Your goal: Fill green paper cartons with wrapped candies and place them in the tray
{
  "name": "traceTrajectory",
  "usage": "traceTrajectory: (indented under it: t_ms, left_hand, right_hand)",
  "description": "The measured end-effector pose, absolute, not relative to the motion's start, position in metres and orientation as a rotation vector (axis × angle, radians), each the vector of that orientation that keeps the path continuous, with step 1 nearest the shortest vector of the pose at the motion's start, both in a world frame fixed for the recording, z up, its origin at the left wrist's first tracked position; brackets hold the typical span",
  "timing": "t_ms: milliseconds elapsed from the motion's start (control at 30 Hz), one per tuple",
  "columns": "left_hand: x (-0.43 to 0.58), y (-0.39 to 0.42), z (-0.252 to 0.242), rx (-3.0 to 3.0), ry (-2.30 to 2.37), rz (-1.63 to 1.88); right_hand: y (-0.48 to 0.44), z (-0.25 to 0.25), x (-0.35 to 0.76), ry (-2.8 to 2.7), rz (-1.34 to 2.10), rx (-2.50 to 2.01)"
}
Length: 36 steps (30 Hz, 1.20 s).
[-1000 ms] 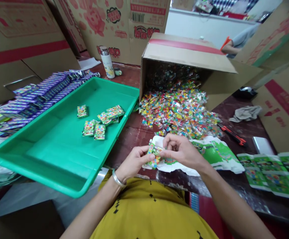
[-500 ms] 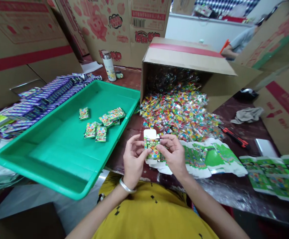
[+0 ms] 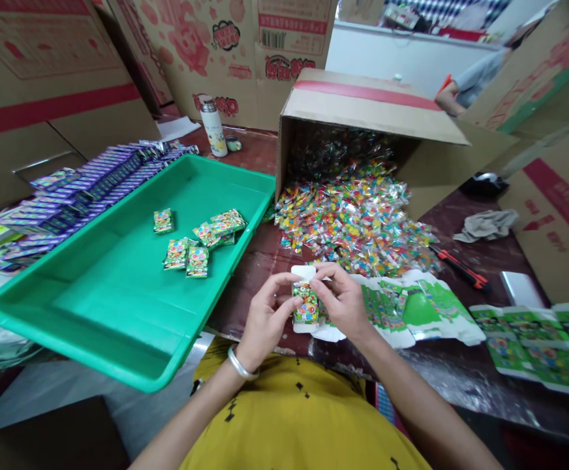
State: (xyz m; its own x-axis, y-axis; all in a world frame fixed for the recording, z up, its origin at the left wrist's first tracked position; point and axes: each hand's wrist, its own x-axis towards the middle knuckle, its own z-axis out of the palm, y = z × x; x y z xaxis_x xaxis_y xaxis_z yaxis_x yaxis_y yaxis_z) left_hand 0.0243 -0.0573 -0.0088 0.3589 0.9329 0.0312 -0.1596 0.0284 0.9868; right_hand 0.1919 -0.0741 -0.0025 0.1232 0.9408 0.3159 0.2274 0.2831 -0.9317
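Observation:
A small printed candy box point(image 3: 306, 305) is upright before me, with its white top flap raised. My left hand point(image 3: 271, 312) grips the box's left side, thumb across the front. At its upper right edge, my right hand point(image 3: 342, 301) pinches the box near the flap. Just right of it, flattened green-and-white cartons point(image 3: 385, 307) lie overlapped on the table, partly behind my right hand. A heap of clear-wrapped colourful candies point(image 3: 348, 222) spills toward my hands from a cardboard box point(image 3: 363, 108) lying on its side.
A green tray point(image 3: 103, 294) at left holds several filled boxes point(image 3: 197, 261). Behind it are rows of purple packs point(image 3: 93, 183). A flask point(image 3: 213, 127), a red-black cutter point(image 3: 461, 269), a cloth point(image 3: 486, 226) and more flat cartons point(image 3: 539, 346) lie around. A person's arm point(image 3: 453, 101) shows at back right.
The box has shifted slightly right and down and looks squarer and narrower from the front. My right fingers have moved up to its top edge near the flap.

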Motion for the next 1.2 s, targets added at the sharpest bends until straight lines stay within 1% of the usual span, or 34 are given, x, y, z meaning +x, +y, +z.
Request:
traceTrajectory:
  t_ms: [100, 200, 367, 533, 633, 767, 867, 933, 1033, 1100, 1200]
  left_hand:
    - [0.025, -0.057, -0.009, 1.160, 0.822, 1.072]
    - [0.024, -0.057, -0.009, 1.162, 0.793, 1.047]
    - [0.020, -0.056, -0.008, 1.312, 0.860, 1.047]
    - [0.019, -0.058, -0.008, 1.385, 0.823, 0.992]
    - [0.018, -0.059, -0.008, 1.387, 0.835, 0.930]
    - [0.015, -0.062, -0.012, 1.353, 0.869, 0.873]
    - [0.016, -0.061, -0.018, 1.288, 0.882, 0.871]
    - [0.018, -0.057, -0.024, 1.223, 0.886, 0.879]
    - [0.019, -0.047, -0.032, 1.129, 0.976, 0.955]
    - [0.018, -0.040, -0.035, 1.032, 1.053, 1.025]
    - [0.015, -0.035, -0.034, 0.853, 1.070, 1.082]
  right_hand:
    - [-0.071, 0.001, 0.189, -1.263, 0.860, -1.139]
    - [-0.067, 0.006, 0.190, -1.330, 0.946, -1.125]
    - [-0.061, 0.015, 0.198, -1.279, 1.157, -1.274]
    - [-0.052, 0.019, 0.206, -1.305, 1.193, -1.323]
    - [-0.057, 0.018, 0.201, -1.375, 1.073, -1.367]
    - [-0.076, 0.015, 0.191, -1.541, 0.722, -1.309]
    - [-0.081, 0.010, 0.199, -1.657, 0.699, -1.267]
    - [-0.070, 0.006, 0.216, -1.710, 0.736, -1.332]
    - [-0.037, -0.003, 0.246, -1.727, 0.564, -1.599]
    - [-0.014, -0.011, 0.260, -1.950, 0.461, -1.697]
    - [0.011, -0.022, 0.268, -2.234, 0.458, -1.728]
